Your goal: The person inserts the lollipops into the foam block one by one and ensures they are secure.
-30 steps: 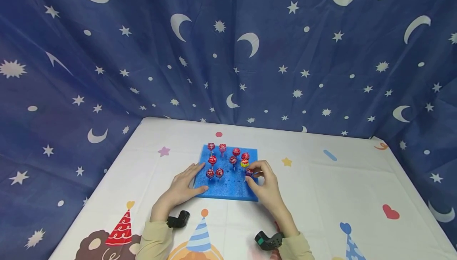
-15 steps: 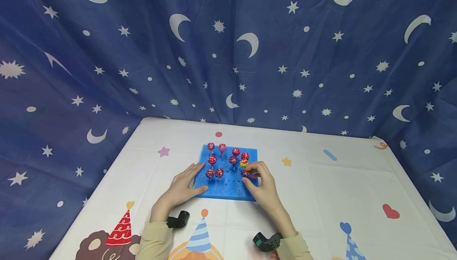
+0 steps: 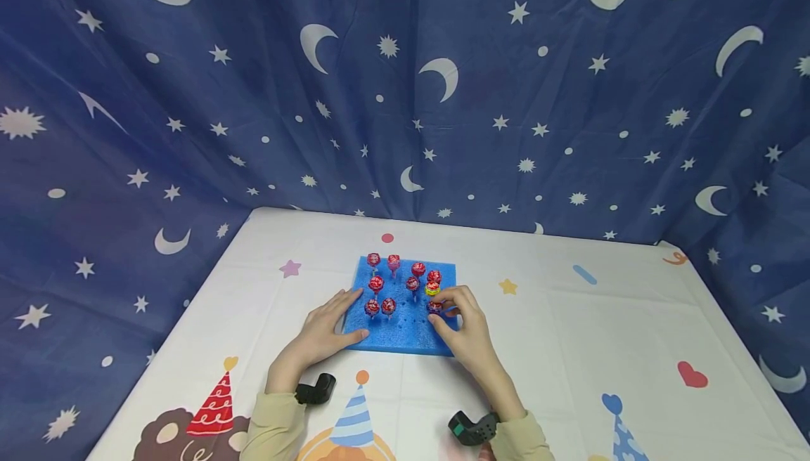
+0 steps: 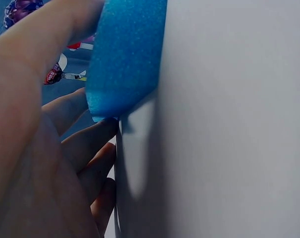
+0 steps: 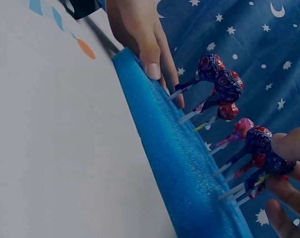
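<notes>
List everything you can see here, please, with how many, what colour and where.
foam board: one, blue, middle of the table.
lollipops: about ten, mostly red wrappers, one yellow, standing in the board.
tablecloth: one, white with party prints, covering the table.
backdrop: one, dark blue with moons and stars, behind.
wrist cameras: two, black, on the wrists.
left hand: resting on the board's left edge.
right hand: pinching a lollipop at the board's right side.

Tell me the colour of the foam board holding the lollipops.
Bright blue foam board, clearest in the head view.
</notes>
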The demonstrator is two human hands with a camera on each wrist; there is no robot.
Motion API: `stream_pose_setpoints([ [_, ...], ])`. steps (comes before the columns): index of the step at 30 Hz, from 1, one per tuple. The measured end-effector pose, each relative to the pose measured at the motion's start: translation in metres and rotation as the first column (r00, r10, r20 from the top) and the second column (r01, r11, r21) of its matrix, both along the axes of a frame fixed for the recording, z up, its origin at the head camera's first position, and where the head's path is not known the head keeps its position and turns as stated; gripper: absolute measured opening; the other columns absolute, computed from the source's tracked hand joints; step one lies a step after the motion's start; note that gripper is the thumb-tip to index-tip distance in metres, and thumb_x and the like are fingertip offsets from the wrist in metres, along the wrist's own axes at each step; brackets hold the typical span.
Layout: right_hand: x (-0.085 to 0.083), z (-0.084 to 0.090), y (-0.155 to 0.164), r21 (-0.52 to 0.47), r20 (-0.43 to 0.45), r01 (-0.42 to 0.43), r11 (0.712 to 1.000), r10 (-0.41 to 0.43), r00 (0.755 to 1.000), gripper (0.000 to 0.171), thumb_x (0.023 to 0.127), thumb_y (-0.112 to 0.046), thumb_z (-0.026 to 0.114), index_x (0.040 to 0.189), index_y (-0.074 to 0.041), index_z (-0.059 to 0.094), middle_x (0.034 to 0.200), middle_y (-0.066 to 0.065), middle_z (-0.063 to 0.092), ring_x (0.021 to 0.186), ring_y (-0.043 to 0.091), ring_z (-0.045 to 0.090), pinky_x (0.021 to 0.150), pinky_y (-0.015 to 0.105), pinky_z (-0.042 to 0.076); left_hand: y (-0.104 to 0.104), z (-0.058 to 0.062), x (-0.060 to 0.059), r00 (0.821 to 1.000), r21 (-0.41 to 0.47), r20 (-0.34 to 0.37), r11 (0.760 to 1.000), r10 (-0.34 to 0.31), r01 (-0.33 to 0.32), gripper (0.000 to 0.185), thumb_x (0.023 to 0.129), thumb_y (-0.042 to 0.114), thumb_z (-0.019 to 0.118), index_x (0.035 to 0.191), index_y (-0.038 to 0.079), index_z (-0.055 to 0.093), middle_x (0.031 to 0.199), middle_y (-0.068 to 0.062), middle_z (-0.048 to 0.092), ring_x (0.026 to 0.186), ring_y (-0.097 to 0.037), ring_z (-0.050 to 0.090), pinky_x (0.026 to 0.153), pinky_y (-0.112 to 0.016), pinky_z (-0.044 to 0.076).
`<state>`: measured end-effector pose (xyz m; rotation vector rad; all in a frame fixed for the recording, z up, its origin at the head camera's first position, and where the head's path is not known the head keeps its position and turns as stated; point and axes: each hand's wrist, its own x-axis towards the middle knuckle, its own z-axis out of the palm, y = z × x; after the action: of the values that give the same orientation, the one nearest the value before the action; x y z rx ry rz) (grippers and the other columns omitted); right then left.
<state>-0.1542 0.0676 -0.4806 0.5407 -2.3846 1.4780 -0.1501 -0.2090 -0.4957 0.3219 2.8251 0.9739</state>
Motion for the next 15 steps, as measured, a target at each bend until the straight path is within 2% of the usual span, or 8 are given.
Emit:
stream_pose_setpoints([
  [6, 0.0, 0.004, 0.004, 0.026, -0.001, 0.001, 1.0, -0.001, 1.0, 0.028, 0.081, -0.002, 0.074, 0.103, -0.015, 0.063, 0.105, -0.001, 0.059, 0.09, 0.016, 0.06, 0.076, 0.032, 0.054, 0.001, 0.0, 0.0, 1.0, 0.005, -0.003, 1.0, -0.002, 0.002, 0.079, 0.085, 0.046, 0.067, 0.151, 0.019, 0.031, 0.157, -0.012, 0.032, 0.148, -0.036, 0.021, 0.113, -0.066, 0.018],
  [10, -0.002, 0.005, 0.01, 0.01, -0.026, 0.002, 1.0, -0.001, 1.0, 0.026, 0.083, -0.003, 0.072, 0.104, -0.015, 0.064, 0.105, 0.0, 0.06, 0.09, 0.019, 0.062, 0.074, 0.037, 0.054, 0.002, -0.001, -0.002, 1.0, 0.008, 0.001, 1.0, -0.009, 0.009, 0.079, 0.086, 0.046, 0.067, 0.151, 0.019, 0.031, 0.157, -0.012, 0.032, 0.148, -0.035, 0.021, 0.113, -0.066, 0.018],
  [15, -0.004, 0.011, 0.022, 0.011, -0.045, 0.058, 0.998, -0.058, 0.997, 0.023, 0.085, -0.004, 0.07, 0.105, -0.011, 0.063, 0.104, 0.001, 0.061, 0.091, 0.02, 0.063, 0.076, 0.035, 0.054, 0.002, -0.001, -0.004, 1.0, 0.02, 0.007, 1.0, -0.016, 0.016, 0.079, 0.086, 0.046, 0.066, 0.151, 0.019, 0.031, 0.157, -0.012, 0.031, 0.148, -0.035, 0.02, 0.113, -0.066, 0.018],
])
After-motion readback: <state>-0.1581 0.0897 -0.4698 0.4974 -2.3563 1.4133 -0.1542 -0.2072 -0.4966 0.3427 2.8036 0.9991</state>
